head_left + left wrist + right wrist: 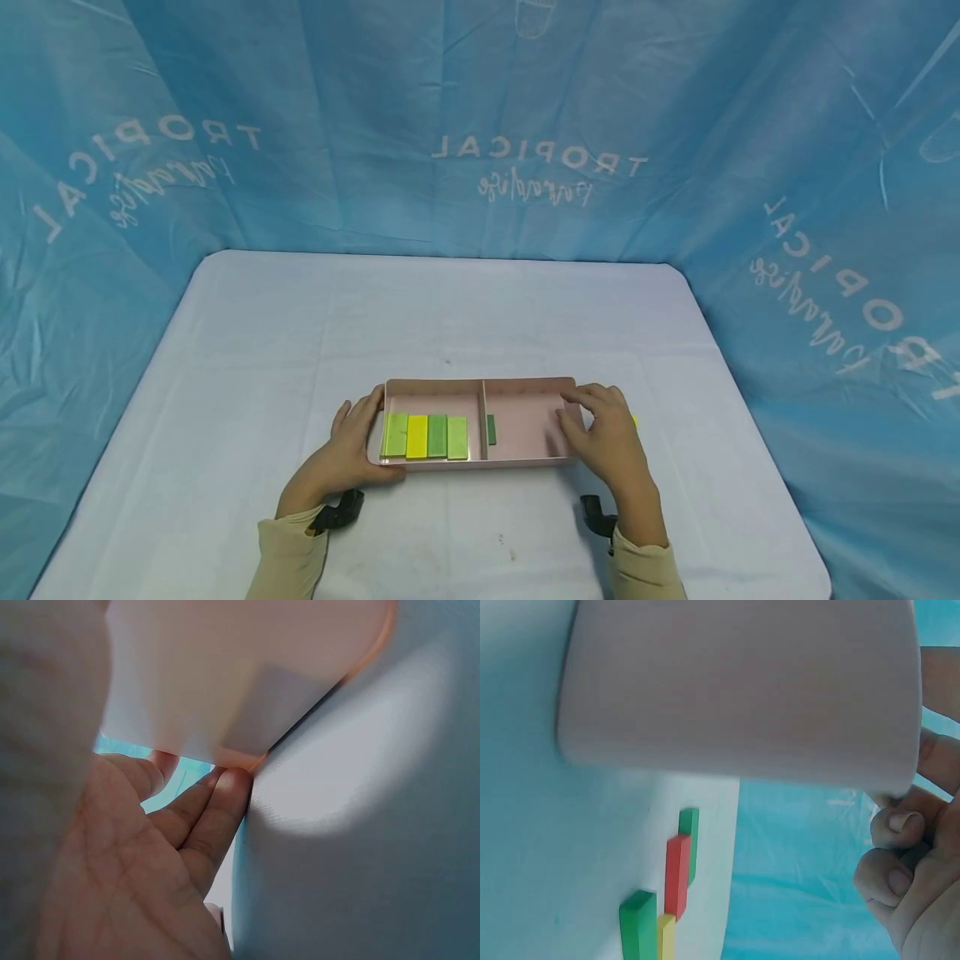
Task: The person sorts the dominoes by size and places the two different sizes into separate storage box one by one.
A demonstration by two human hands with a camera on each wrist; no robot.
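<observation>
Partly loaded box [525,421].
Some blocks [437,437] are stowed; loose blocks [677,877] are left outside. Box is gripped by left hand [341,454], 9 o'clock; right hand [606,429], 3 o'clock: grip cannot be determined.

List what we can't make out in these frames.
Head: shape of the yellow piece; right hand covers the rest.
Right wrist: lengths of the thick green rectangular block and yellow rectangular block; bottom edge crops both.
Right wrist: some fingertips; pale pink divided box hides them.
Left wrist: box interior; its own wall blocks it.
</observation>
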